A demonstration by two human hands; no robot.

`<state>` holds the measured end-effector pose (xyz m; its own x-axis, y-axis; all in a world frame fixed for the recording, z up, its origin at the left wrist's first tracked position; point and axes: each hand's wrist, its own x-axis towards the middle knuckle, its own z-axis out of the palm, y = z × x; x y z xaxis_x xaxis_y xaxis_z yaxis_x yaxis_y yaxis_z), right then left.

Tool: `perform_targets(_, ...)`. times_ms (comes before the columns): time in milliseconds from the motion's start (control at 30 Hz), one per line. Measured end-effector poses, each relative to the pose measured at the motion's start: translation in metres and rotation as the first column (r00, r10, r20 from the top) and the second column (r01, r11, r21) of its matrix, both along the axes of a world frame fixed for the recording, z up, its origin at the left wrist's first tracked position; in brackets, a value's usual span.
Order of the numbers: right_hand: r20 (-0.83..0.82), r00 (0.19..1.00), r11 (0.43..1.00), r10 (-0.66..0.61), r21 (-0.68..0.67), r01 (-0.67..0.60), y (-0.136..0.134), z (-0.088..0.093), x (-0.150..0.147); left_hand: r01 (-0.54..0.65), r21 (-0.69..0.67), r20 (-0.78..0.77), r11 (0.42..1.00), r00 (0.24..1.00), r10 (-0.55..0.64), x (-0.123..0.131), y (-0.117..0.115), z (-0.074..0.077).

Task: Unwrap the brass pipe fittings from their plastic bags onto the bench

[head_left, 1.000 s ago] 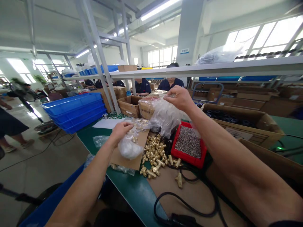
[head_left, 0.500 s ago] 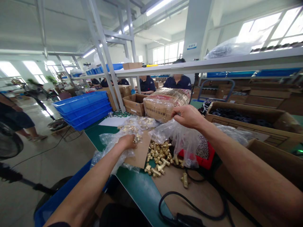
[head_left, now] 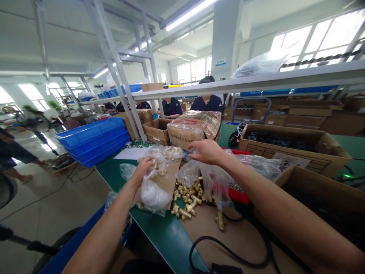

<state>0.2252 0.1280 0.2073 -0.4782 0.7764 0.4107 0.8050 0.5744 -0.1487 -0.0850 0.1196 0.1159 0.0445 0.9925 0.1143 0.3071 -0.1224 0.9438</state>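
My left hand (head_left: 145, 167) is closed on a crumpled clear plastic bag (head_left: 154, 194) that hangs over a piece of cardboard (head_left: 167, 182). A second clear plastic bag (head_left: 212, 179) is pinched at its top edge by my right hand (head_left: 205, 151) and drapes down over a pile of brass fittings (head_left: 188, 194). More brass fittings lie in plastic (head_left: 168, 153) between my two hands. A red tray (head_left: 235, 192) of small metal parts is mostly covered by the hanging bag.
A taped carton (head_left: 194, 128) stands behind my hands. Open cardboard boxes (head_left: 288, 146) sit to the right, stacked blue bins (head_left: 92, 139) to the left. A black cable (head_left: 228, 251) loops near the green table's (head_left: 165, 236) front. Seated people (head_left: 207, 102) work behind the shelf.
My right hand has dropped and moved left with its bag, which now covers more of the brass pile. My left hand lifted slightly, gathering its bag over the cardboard.
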Motion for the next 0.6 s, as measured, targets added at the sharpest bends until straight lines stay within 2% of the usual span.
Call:
perform_targets(133,-0.007,0.998,0.997,0.055,-0.053,-0.055,0.006,-0.01,-0.014,0.112,0.012,0.149,0.994,0.982,-0.113,0.023,0.013,0.024)
perform_targets(267,-0.032,0.997,0.996,0.077,-0.052,-0.078,0.0,-0.011,-0.023,0.217,0.025,0.215,0.976,0.952,-0.217,0.062,0.025,0.042)
perform_targets(333,-0.048,0.994,0.994,0.102,-0.035,-0.103,-0.005,-0.011,-0.026,0.219,0.027,0.239,0.975,0.946,-0.219,0.084,0.026,0.041)
perform_targets(433,-0.068,0.991,0.992,0.119,-0.035,-0.122,-0.005,-0.014,-0.026,0.183,0.022,0.27,0.983,0.945,-0.182,0.11,0.022,0.031)
perform_targets(600,-0.178,0.966,0.974,0.188,-0.096,-0.207,0.008,-0.024,-0.012,0.164,-0.032,0.26,0.986,0.954,-0.151,0.117,0.01,0.019)
